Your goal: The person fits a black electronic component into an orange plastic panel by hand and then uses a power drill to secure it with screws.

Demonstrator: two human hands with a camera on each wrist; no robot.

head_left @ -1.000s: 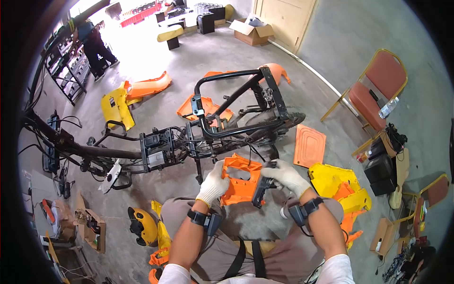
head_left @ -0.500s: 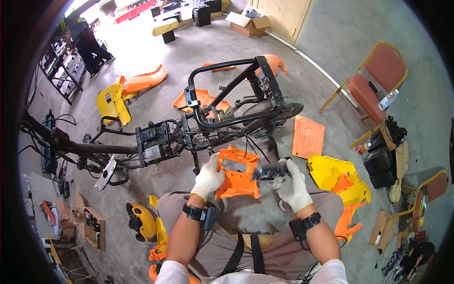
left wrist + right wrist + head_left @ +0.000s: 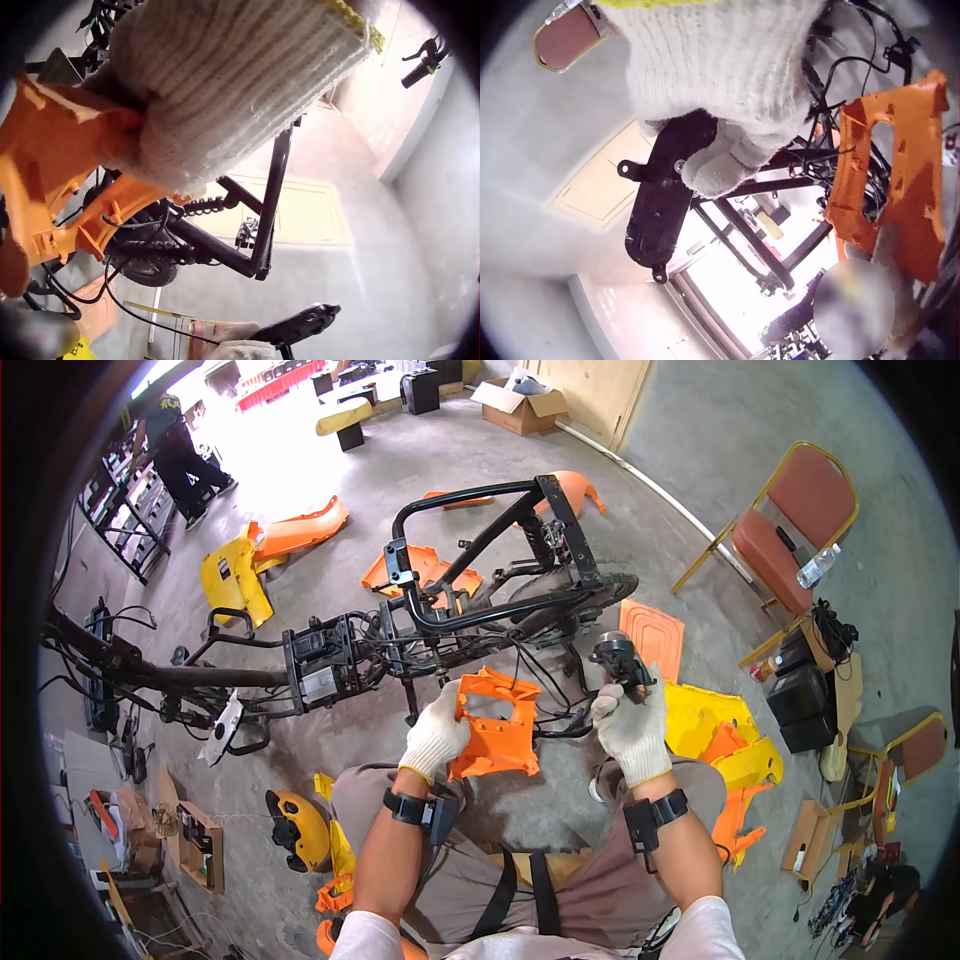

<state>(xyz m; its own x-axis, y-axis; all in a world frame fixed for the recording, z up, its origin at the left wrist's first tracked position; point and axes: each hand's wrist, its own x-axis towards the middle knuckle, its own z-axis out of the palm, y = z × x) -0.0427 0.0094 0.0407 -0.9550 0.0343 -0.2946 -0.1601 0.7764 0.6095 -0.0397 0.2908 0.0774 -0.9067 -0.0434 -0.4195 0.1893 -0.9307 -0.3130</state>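
Note:
My gloved left hand (image 3: 437,735) grips the left side of an orange plastic frame panel (image 3: 500,745), which has a large opening in it. The same panel (image 3: 907,180) shows its ribs and slots in the right wrist view. Off to its right, my gloved right hand (image 3: 632,732) holds up a black elongated housing (image 3: 617,652), apart from the panel. Screw tabs stick out from this housing (image 3: 660,210) in the right wrist view, where finger and thumb pinch one end. A thin black cable runs near the housing (image 3: 296,328) in the left wrist view.
A stripped scooter frame (image 3: 480,615) with hanging cables stands just ahead. Yellow panels (image 3: 705,720) and a flat orange cover (image 3: 652,640) lie at the right; a yellow helmet (image 3: 300,830) is at the left. A red chair (image 3: 785,555) stands beyond.
The black housing has come away from the orange panel's right edge, turning as my right hand lifted it right and forward. My left hand still grips the panel, which shifted slightly left.

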